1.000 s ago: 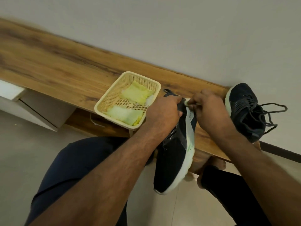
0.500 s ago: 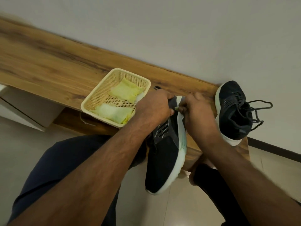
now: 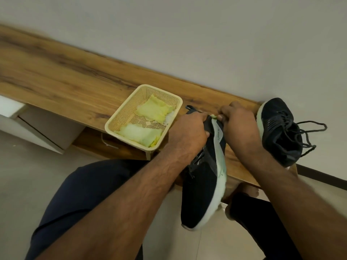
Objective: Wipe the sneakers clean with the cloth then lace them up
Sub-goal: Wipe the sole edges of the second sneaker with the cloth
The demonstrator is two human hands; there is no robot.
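A black sneaker (image 3: 201,186) with a white sole hangs toe-down off the front edge of the wooden bench (image 3: 62,79). My left hand (image 3: 189,133) grips its heel and collar. My right hand (image 3: 238,126) holds a small yellow-green cloth (image 3: 213,115) against the heel end of the sole; only a scrap of the cloth shows between the fingers. A second black sneaker (image 3: 279,132) lies on the bench at the right, its dark laces (image 3: 308,134) loose and trailing.
A cream plastic basket (image 3: 120,121) on the bench, left of my hands, holds several folded yellow-green cloths (image 3: 154,110). A white drawer unit (image 3: 28,124) stands under the bench at the left. My knees and the tiled floor fill the foreground. The wall is behind.
My hands stay on the held sneaker's heel, the right hand shifting slightly over the sole edge. The camera view has swung a little; the other sneaker and basket have not moved.
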